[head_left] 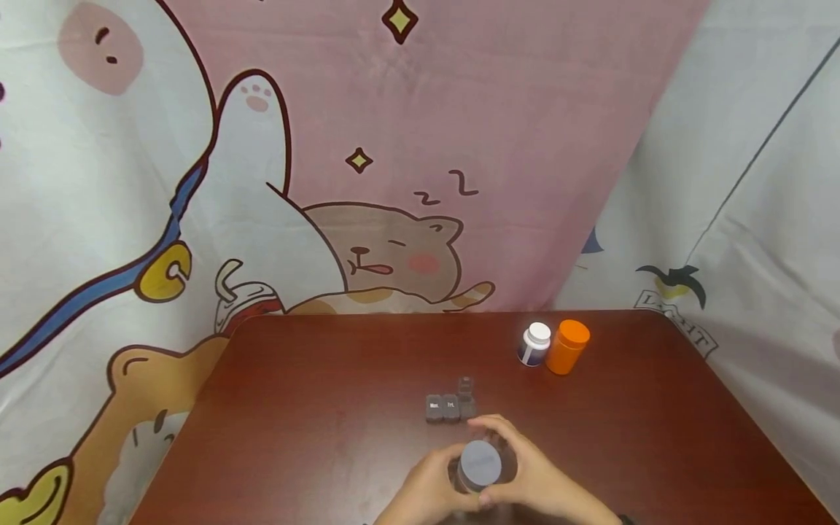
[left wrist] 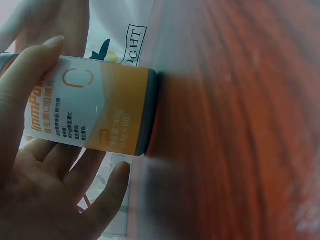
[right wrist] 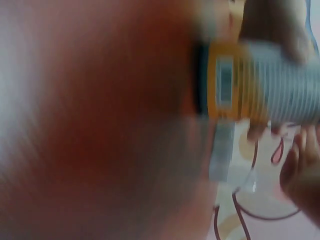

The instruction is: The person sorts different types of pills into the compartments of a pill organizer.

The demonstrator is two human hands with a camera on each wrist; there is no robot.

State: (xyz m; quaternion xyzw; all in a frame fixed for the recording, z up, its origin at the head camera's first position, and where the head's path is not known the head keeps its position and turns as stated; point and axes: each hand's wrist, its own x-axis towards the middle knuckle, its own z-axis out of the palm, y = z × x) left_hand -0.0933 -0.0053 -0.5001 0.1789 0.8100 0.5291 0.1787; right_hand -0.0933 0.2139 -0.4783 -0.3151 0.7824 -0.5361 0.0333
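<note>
A vitamin C bottle [head_left: 480, 465] with a grey cap stands upright at the table's near edge in the head view. Its white and orange label [left wrist: 85, 105] faces the left wrist camera. My left hand [head_left: 426, 485] holds the bottle, thumb across the label and fingers curving behind it. Around the other side is my right hand [head_left: 534, 474], its thumb near the bottle and its fingers loosely bent, with a gap between them and the bottle. Just beyond sits a grey pill organizer [head_left: 450, 408] with lettered lids, one lid [head_left: 466, 384] raised. The right wrist view is blurred.
Farther back on the right stand a white bottle [head_left: 534, 344] with a dark label and an orange bottle [head_left: 567, 347], side by side. A brown wooden table [head_left: 315, 408] lies beneath everything. Behind it hangs a cartoon-printed cloth [head_left: 525, 146].
</note>
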